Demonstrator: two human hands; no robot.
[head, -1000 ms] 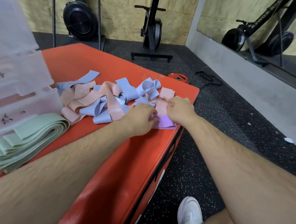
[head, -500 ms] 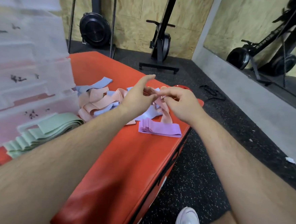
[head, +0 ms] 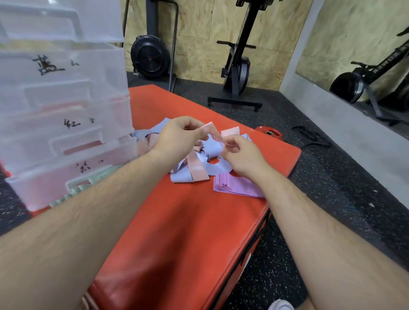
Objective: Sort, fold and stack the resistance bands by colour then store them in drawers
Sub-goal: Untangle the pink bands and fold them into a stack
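My left hand (head: 175,138) and my right hand (head: 242,155) pinch one pink resistance band (head: 211,128) and hold it up above a loose heap of blue bands (head: 211,148) and pink bands on the red mat (head: 181,226). Another pink band (head: 197,170) lies across the heap. A folded stack of purple bands (head: 232,187) rests beside my right wrist, near the mat's right edge. Folded green bands (head: 75,191) lie at the foot of the clear plastic drawer unit (head: 56,120), mostly hidden by my left forearm.
The drawer unit stands on the mat's left side with handwritten labels on its fronts. A red weight plate (head: 269,132) lies on the floor past the mat's far corner. Exercise machines (head: 237,67) stand by the plywood wall; a mirror is on the right.
Both hands rose from the heap with the pink band between them. The head tilted up, bringing the drawer unit further into view.
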